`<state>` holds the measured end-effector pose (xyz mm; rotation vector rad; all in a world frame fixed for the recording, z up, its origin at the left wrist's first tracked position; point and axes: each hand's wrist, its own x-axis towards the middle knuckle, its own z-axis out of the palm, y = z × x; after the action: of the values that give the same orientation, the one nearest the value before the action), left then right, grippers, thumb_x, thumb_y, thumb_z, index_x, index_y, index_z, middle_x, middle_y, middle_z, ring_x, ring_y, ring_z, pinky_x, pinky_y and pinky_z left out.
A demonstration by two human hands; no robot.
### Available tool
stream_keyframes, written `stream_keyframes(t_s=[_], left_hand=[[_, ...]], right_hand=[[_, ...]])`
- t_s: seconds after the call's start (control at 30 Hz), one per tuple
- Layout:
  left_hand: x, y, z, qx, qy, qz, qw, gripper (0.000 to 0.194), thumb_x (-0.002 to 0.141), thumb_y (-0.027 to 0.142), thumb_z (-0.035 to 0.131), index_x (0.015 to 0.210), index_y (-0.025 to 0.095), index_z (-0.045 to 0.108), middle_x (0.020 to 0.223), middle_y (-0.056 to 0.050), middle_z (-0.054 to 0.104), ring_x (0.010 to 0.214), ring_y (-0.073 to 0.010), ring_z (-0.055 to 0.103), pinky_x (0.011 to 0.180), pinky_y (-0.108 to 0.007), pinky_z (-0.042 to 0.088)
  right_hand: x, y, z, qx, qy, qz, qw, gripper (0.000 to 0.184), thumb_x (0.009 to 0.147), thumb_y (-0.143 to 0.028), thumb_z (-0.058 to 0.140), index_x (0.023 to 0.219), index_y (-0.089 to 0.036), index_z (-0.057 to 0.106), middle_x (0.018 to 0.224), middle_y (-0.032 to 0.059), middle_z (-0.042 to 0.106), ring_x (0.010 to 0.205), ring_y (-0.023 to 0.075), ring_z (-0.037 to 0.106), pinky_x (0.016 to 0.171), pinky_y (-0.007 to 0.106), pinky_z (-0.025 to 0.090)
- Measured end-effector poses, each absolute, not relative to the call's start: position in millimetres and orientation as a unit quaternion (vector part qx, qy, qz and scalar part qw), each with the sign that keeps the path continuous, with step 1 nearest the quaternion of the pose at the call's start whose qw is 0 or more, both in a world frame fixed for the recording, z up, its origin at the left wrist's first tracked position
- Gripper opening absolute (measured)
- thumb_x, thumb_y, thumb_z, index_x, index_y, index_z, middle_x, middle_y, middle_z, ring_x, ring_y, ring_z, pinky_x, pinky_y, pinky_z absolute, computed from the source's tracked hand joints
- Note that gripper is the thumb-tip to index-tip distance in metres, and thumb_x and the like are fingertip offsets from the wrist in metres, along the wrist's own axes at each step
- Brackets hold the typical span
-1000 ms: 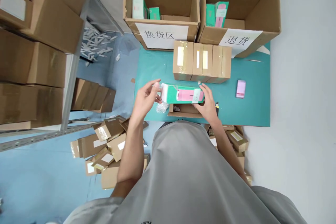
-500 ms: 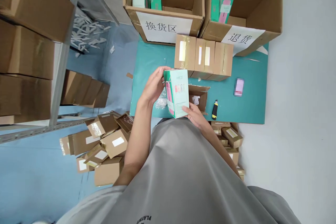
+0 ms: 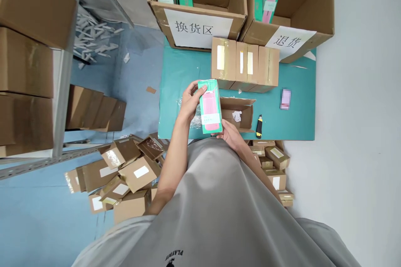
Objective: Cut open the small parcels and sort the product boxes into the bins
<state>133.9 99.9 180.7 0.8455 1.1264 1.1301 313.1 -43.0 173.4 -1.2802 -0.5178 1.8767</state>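
Observation:
A green product box (image 3: 210,110) with a pink picture and a pale label band is held upright between my two hands, above the near side of the table. My left hand (image 3: 190,99) grips its upper left side, thumb across the front. At the lower right corner my right hand (image 3: 229,134) holds it, some fingers hidden underneath. Just behind and to the right lies an open brown carton (image 3: 246,112) with crumpled white paper (image 3: 237,116) inside. Clear bubble wrap (image 3: 196,120) shows beside my left hand.
Three closed cartons (image 3: 246,64) stand in a row on the teal table (image 3: 297,121). Behind them are two large labelled boxes (image 3: 153,21) (image 3: 326,25) holding green product boxes. A utility knife (image 3: 259,127) lies at right. Loose cartons (image 3: 138,171) cover the floor left, near shelving (image 3: 59,125).
Both hands have turned the green product box, so its pink-picture face now shows instead of the pale printed side. The left thumb now lies across its front.

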Motion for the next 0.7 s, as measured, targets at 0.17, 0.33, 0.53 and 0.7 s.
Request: stream_keyframes(t_s=[0.17,0.33,0.53,0.7], left_hand=[[111.2,103.9,188.3,0.407,0.534,0.485,0.56,0.057,0.083,0.071,0.087,0.118,0.028,0.074,0.13,-0.01,0.078,0.115,-0.0266,0.076,0.087,-0.035,0.064],[100.4,105.1,188.7,0.439,0.515,0.494,0.545,0.056,0.084,0.071,0.089,0.117,0.028,0.075,0.132,-0.011,0.077,0.128,-0.0302,0.071,0.095,-0.038,0.064],[108.0,100.4,185.9,0.48,0.525,0.485,0.509,0.049,0.088,0.061,0.09,0.118,0.026,0.074,0.133,-0.011,0.075,0.131,-0.0287,0.07,0.1,-0.037,0.062],[121.6,86.9,195.1,0.509,0.549,0.489,0.449,0.043,0.089,0.05,0.092,0.121,0.027,0.075,0.137,-0.011,0.07,0.135,-0.0296,0.067,0.106,-0.039,0.062]], right_hand=[[292.5,-47.9,183.0,-0.578,-0.261,0.641,0.432,0.083,0.092,-0.08,0.079,0.16,-0.037,0.059,0.131,0.0032,0.082,0.092,0.0198,0.082,0.077,0.033,0.071],[269.3,-56.4,186.9,-0.589,-0.295,0.609,0.442,0.086,0.091,-0.076,0.081,0.162,-0.036,0.057,0.156,0.0081,0.071,0.115,0.0266,0.079,0.08,0.037,0.074],[250.6,-71.9,187.0,-0.657,-0.331,0.526,0.427,0.122,0.082,-0.07,0.093,0.181,-0.036,0.031,0.174,0.0142,0.054,0.122,0.0297,0.076,0.088,0.04,0.073],[253.2,-77.9,192.7,-0.708,-0.432,0.39,0.399,0.1,0.09,-0.058,0.087,0.177,-0.039,0.041,0.17,0.0119,0.053,0.12,0.0273,0.072,0.085,0.037,0.073]])
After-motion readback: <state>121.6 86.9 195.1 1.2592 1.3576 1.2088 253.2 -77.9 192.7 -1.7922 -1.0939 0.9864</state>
